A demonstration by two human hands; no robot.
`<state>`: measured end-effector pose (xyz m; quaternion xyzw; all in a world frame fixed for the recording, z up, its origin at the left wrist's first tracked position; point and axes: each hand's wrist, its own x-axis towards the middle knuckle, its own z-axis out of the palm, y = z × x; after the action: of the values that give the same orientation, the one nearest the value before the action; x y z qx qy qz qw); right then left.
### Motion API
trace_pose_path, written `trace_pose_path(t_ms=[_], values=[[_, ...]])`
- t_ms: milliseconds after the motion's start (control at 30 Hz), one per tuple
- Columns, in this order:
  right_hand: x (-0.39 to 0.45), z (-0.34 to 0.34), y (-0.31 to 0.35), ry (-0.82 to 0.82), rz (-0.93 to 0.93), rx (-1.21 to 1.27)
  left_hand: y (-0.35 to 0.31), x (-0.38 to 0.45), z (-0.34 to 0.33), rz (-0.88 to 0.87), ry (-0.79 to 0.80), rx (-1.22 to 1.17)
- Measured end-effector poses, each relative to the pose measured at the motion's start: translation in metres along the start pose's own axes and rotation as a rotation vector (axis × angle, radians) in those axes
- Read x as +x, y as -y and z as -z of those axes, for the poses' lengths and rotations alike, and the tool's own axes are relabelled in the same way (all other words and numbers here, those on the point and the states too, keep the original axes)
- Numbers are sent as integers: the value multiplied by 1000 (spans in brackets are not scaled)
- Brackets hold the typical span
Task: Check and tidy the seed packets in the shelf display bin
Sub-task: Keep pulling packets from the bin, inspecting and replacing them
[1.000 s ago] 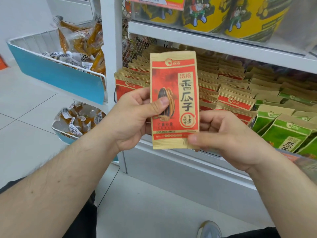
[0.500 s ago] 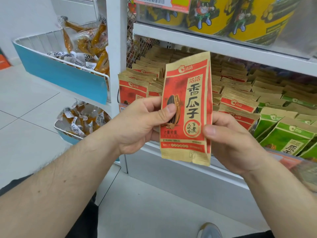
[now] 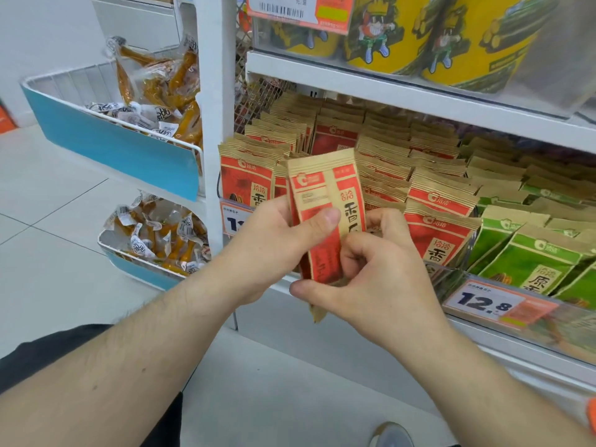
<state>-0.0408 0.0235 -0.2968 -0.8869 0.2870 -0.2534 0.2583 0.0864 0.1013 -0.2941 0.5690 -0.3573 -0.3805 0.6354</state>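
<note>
Both hands hold one red and tan seed packet upright in front of the shelf display bin. The packet is turned edge-on, so part of its back and part of its front show. My left hand pinches its left side, thumb across the back panel. My right hand grips its lower right part with curled fingers, and the bottom corner sticks out below the thumb. Behind them, rows of matching red packets stand in the bin, with green packets at the right.
A price tag reading 12.8 hangs on the bin front. Yellow tubs stand on the shelf above. Left of the white upright, two blue-fronted wire baskets hold wrapped snacks. Grey floor tiles lie below, with a shoe at the bottom edge.
The packet has dropped lower and turned from front-facing to edge-on, showing its back. My right hand moved from the right edge to curl round the lower part.
</note>
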Motion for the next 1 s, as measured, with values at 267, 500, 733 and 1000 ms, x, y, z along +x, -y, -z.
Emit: trace_pose_path(t_ms=[267, 500, 733, 1000], values=[[19, 35, -1, -46, -287, 680, 3, -4, 6, 108, 247, -23], [17, 33, -7, -79, -324, 734, -2, 2, 9, 86, 89, -124], [21, 28, -13, -107, -321, 818, 1, 0, 9, 108, 171, -31], [18, 30, -16, 258, -290, 791, -6, 3, 17, 86, 91, -245]])
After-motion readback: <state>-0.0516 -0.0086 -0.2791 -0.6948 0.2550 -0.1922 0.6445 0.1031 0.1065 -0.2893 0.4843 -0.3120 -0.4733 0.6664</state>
